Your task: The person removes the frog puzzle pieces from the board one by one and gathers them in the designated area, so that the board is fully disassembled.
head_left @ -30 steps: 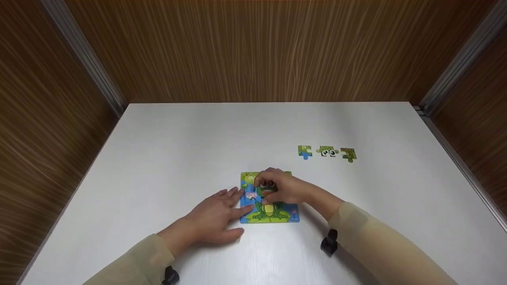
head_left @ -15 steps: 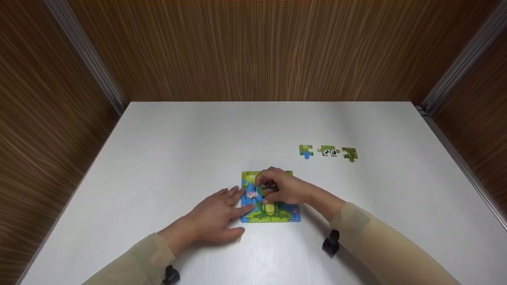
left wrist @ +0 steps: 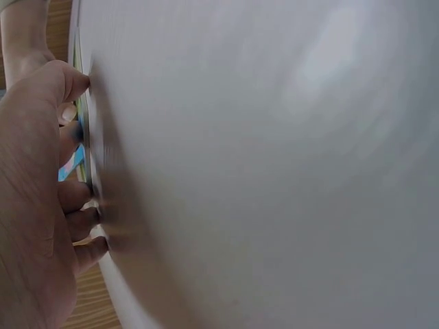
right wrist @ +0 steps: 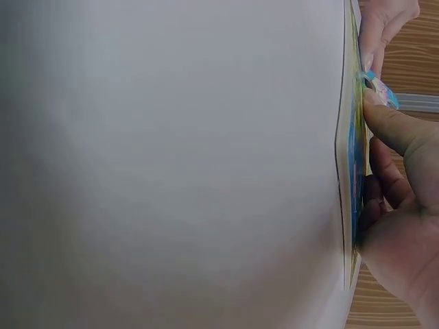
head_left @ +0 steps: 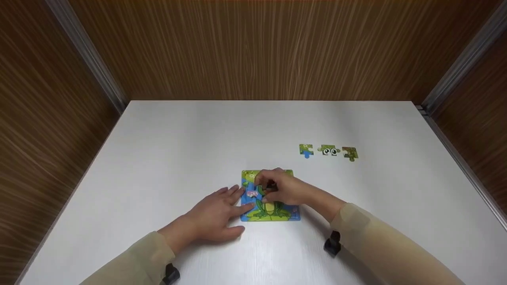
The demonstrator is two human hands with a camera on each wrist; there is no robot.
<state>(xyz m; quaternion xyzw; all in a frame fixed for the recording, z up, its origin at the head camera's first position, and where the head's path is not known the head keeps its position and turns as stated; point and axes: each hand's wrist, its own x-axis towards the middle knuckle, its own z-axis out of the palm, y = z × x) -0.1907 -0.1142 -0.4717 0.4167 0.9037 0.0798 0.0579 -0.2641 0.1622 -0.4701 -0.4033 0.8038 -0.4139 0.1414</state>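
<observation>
A square frog puzzle board (head_left: 270,217) lies flat on the white table. My right hand (head_left: 287,188) is over its upper middle and pinches a blue puzzle piece with a pink flower (head_left: 252,193). In the right wrist view the same puzzle piece (right wrist: 384,91) tilts up from the board by the thumb. My left hand (head_left: 214,215) lies at the board's left side with fingers spread and nearly straight, the index finger touching the board. The left wrist view shows the left hand's fingertips (left wrist: 84,218) down on the table. The right hand hides part of the frog's head.
Beyond the board to the right, three loose pieces lie in a row: a green-blue piece (head_left: 306,150), a piece with frog eyes (head_left: 329,150) and a dark green piece (head_left: 350,153). Wood-grain panels (head_left: 253,47) enclose the table's back and sides.
My right hand has shifted slightly at the board, and its fingers now cover more of the frog's face. The left hand stays in place. The loose pieces have not moved.
</observation>
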